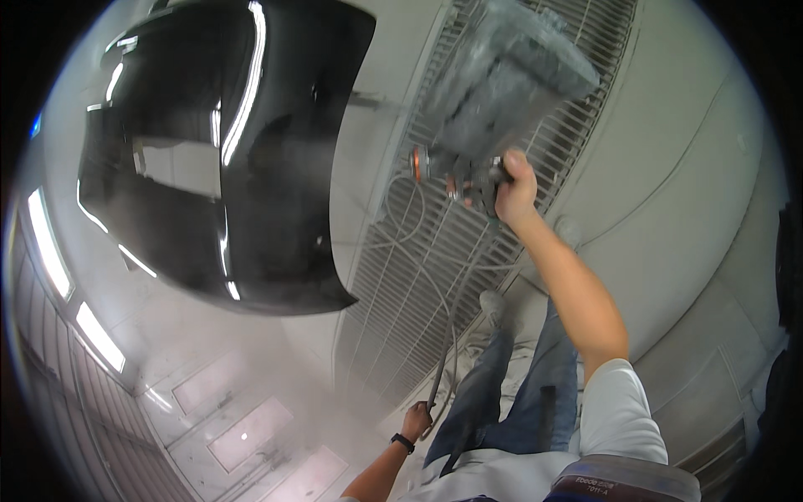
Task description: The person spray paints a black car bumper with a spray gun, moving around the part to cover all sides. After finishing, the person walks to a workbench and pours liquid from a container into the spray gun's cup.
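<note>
My right hand (518,191) is closed around the grip of a dark spray gun (473,180), with an orange ring (416,163) at its nozzle end. The nozzle faces left, toward a glossy black car hood (288,201), and stands apart from it. Just beyond the gun is a bulky grey, paint-dusted object (510,84); whether it joins the gun I cannot tell. Down by my left leg, my left hand (416,420) is closed on a grey air hose (440,364). A dark band is on that wrist.
A metal floor grating (401,301) runs beneath the gun, with loops of hose (405,219) over it. A large pale panel-like surface (669,201) curves along the right. Pale mist hangs below the hood. Bright lights (50,243) line the left wall.
</note>
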Available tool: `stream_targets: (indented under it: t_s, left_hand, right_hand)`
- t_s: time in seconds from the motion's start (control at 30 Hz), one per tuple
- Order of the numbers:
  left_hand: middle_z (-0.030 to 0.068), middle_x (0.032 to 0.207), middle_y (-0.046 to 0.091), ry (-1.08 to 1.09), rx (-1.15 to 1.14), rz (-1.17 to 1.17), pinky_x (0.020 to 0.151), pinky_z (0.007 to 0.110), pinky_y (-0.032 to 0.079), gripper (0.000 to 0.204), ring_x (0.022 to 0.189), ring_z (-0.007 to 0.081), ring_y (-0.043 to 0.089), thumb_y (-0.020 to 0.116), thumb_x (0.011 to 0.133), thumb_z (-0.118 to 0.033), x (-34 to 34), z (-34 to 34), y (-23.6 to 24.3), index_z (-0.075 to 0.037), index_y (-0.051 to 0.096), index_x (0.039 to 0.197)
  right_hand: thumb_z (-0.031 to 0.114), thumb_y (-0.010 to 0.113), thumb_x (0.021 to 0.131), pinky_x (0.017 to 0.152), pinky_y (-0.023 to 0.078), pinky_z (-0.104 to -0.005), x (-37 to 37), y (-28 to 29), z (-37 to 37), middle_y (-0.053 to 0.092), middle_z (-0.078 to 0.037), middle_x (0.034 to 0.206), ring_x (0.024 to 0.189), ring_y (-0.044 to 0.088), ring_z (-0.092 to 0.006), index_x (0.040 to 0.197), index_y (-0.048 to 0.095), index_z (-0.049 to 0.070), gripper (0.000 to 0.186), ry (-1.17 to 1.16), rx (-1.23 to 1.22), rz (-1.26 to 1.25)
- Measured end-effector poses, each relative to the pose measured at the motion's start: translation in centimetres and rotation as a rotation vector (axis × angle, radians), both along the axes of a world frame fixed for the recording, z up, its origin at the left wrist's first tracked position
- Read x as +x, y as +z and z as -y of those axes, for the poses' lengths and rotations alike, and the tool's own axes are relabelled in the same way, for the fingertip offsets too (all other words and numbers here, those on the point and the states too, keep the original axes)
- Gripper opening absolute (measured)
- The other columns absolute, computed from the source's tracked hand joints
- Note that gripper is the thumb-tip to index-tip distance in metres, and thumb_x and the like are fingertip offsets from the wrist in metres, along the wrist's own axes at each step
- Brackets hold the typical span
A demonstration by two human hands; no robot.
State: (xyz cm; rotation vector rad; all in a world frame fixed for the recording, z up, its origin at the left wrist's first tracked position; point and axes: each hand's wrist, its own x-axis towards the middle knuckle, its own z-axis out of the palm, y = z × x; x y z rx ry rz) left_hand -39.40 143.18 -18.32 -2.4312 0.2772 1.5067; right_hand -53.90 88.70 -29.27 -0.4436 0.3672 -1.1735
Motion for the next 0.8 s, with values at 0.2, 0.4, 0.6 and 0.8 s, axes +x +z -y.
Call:
stream_targets:
  t_s: [0.2,0.4,0.6,0.8]
  left_hand:
    - [0.0118,0.065,0.061,0.267,-0.110,-0.031,0.058,0.035,0.053,0.038,0.055,0.0206,0.063,0.036,0.100,-0.020,-2.6,8.6,-0.4,-0.002,0.068,0.112]
    - [0.0145,0.077,0.067,0.068,-0.178,-0.061,0.061,0.039,0.054,0.036,0.064,0.0243,0.067,0.043,0.097,-0.021,-4.3,13.0,0.0,0.002,0.065,0.114]
    - [0.0181,0.083,0.070,-0.109,-0.055,-0.087,0.067,0.038,0.055,0.043,0.068,0.0257,0.070,0.037,0.098,-0.022,-5.0,13.4,2.5,0.002,0.066,0.119]
    - [0.0241,0.106,0.070,-0.043,-0.068,-0.051,0.082,0.046,0.053,0.043,0.087,0.0362,0.070,0.036,0.098,-0.023,-6.5,12.5,1.3,0.002,0.066,0.117]
  right_hand:
    - [0.043,0.042,0.098,0.050,0.051,-0.0346,-1.8,-1.1,13.9,0.069,-0.020,0.080,0.063,0.065,-0.0246,0.099,0.064,-0.008,0.055,-0.123,0.136,-0.045]
    - [0.037,0.060,0.096,0.045,0.053,-0.0326,-2.5,-1.1,19.1,0.066,-0.012,0.082,0.073,0.067,-0.0231,0.099,0.064,-0.006,0.043,-0.353,0.411,-0.606]
    - [0.038,0.041,0.100,0.048,0.053,-0.0312,-8.0,6.4,18.6,0.070,-0.018,0.083,0.071,0.070,-0.0240,0.099,0.067,-0.007,0.052,0.027,0.179,-0.373]
    - [0.041,0.051,0.097,0.041,0.049,-0.0332,-6.9,8.1,20.9,0.064,-0.015,0.072,0.063,0.067,-0.0246,0.088,0.066,-0.006,0.049,0.009,0.192,-0.737]
